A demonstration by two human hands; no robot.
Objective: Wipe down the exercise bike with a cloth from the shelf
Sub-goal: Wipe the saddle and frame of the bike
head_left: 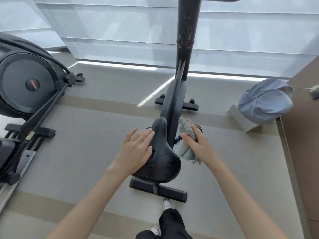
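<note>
The black exercise bike [174, 100] stands in the middle of the view, its front post rising to the top edge. Its black saddle [163, 152] is right below me. My left hand [136, 147] lies flat on the saddle's left side, fingers spread, thumb on top. My right hand [195, 140] is closed around a bunched pale grey-green cloth [185, 128], held just right of the saddle beside the frame. Cloth ends hang below the hand.
A black elliptical trainer [25, 87] fills the left side. A blue backpack [265, 100] leans on a grey block at the right, beside a brown wooden surface [300, 135]. Blinds cover the window ahead. My foot in a white shoe [167, 205] stands behind the bike's rear foot bar [158, 188].
</note>
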